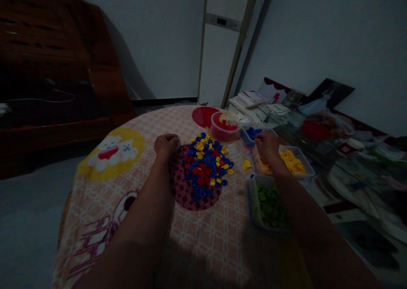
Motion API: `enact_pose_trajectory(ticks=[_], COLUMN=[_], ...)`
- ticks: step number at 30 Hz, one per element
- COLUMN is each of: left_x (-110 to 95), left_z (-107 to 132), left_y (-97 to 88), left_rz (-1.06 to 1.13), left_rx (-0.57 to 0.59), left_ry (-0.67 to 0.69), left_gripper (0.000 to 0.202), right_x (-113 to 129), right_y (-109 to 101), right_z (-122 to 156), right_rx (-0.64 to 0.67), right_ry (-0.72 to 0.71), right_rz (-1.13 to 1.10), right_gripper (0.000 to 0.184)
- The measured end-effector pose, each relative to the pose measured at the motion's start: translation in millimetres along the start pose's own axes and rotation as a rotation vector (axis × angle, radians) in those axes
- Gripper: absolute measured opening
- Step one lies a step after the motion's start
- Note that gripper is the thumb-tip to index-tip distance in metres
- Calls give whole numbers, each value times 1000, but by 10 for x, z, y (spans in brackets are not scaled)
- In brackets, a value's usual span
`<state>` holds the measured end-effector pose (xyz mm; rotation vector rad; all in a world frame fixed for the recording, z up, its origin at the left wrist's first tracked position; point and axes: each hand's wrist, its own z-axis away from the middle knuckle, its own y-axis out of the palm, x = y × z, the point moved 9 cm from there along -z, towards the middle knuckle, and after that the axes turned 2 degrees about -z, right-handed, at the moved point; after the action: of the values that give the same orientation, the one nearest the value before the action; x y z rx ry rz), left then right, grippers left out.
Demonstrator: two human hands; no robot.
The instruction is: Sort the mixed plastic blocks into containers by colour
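Observation:
A heap of small blue, yellow and red toy building blocks (206,162) lies on the tablecloth, partly over a dark pink patterned circle. My left hand (167,145) rests at the heap's upper left, its fingers curled together; whatever they may hold is hidden. Over the near right edge of a clear tub of blue blocks (253,132) is my right hand (269,147), fingers pinched, their contents too small to make out. Below that hand stands a tub of yellow blocks (291,162), partly covered by my forearm. Nearer me is a tub of green blocks (269,204).
A round clear container (225,130) with red and pale pieces stands at the back, beside a red round lid (205,116). One yellow block (246,165) lies apart. To the right, a glass-topped table holds papers (249,98) and bags. A wooden bench (104,77) is at left.

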<state>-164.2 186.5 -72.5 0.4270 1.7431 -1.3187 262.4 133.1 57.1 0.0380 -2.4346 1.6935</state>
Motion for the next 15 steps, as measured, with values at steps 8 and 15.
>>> enact_pose_trajectory(ticks=[8, 15], left_x=[-20, -15], left_z=[7, 12], left_y=[-6, -11], left_rz=[-3, 7], left_rx=[-11, -13], left_ry=[17, 6], left_gripper=[33, 33], right_x=[406, 430], right_y=[118, 321], right_z=[614, 715], right_rx=[608, 663], right_ry=[-307, -379], right_rz=[255, 359], right_gripper=[22, 27])
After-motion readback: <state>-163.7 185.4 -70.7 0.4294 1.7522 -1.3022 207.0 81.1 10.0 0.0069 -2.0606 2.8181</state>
